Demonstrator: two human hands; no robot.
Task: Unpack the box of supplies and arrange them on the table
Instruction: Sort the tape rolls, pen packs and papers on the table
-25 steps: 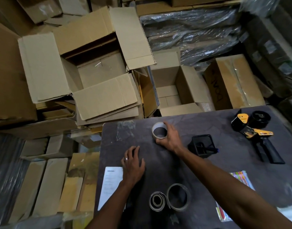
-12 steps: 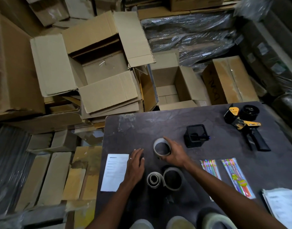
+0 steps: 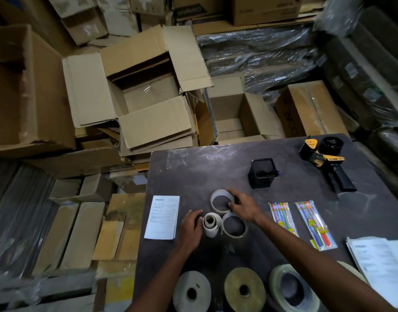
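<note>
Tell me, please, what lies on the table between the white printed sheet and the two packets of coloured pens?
In the head view, three small tape rings lie between the sheet and the packets, with the left hand and right hand beside them.

The white paper sheet (image 3: pixel 162 217) on the table says "amazon.in" at its top. A far cardboard box (image 3: pixel 189 10) says "Crompton", upside down.
</note>
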